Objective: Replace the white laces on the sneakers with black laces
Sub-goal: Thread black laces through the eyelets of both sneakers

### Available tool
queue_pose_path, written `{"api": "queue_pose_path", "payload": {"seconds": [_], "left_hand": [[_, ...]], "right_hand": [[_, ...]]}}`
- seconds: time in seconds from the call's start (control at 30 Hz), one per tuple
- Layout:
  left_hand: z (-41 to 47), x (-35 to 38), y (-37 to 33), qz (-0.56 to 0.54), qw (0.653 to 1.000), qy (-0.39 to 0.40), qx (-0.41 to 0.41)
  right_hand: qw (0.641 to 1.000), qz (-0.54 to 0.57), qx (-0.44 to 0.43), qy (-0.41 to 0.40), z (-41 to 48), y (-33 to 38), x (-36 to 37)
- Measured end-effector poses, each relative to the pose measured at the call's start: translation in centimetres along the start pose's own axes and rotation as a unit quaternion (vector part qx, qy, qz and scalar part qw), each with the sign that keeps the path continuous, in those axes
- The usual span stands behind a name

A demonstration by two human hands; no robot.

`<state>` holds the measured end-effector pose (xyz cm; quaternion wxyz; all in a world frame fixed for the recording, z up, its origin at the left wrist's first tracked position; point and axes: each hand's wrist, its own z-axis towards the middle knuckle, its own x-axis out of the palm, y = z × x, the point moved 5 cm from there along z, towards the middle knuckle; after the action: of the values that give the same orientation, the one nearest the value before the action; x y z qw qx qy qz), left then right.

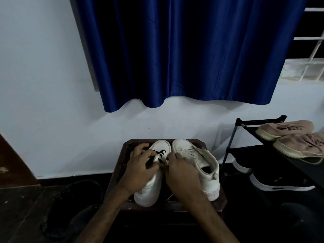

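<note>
2 white sneakers stand side by side on a small dark wooden stool [175,206], toes pointing far toward the wall. The left sneaker [160,145] has a black lace [161,152] threaded through its eyelets nearest the toe, crossing in short dark bars. The right sneaker [204,162] sits just beside it, its eyelets bare and its tongue slack.

The left hand [140,166] lies over the left side of the left sneaker, thumb and fingers pinching a loose strand of the black lace that runs across the fingers. The right hand [182,173] reaches in between the 2 shoes, fingers curled down at the right edge of the left sneaker's lacing; whether it is nipping the lace or the eyelet flap, I cannot tell from here.

Behind the stool, a deep blue curtain [184,50] hangs against a pale wall, and a white window grille [312,67] shows at the far right. To the right stands a black shoe rack [234,137] with 2 tan shoes [284,128] on top and black shoes with white soles [280,184] beneath.
</note>
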<state>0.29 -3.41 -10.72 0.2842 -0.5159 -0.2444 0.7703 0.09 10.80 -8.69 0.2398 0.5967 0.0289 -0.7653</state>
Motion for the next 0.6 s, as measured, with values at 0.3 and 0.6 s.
{"api": "queue_pose_path", "payload": {"seconds": [0.3, 0.6], "left_hand": [[0.8, -0.9, 0.2, 0.067, 0.996, 0.056, 0.003], [1.7, -3.3, 1.0, -0.094, 0.983, 0.157, 0.030]], "right_hand": [[0.980, -0.054, 0.027, 0.191, -2.1, -0.8, 1.6], [0.996, 0.075, 0.004, 0.054, 0.0, -1.1, 1.3]]}}
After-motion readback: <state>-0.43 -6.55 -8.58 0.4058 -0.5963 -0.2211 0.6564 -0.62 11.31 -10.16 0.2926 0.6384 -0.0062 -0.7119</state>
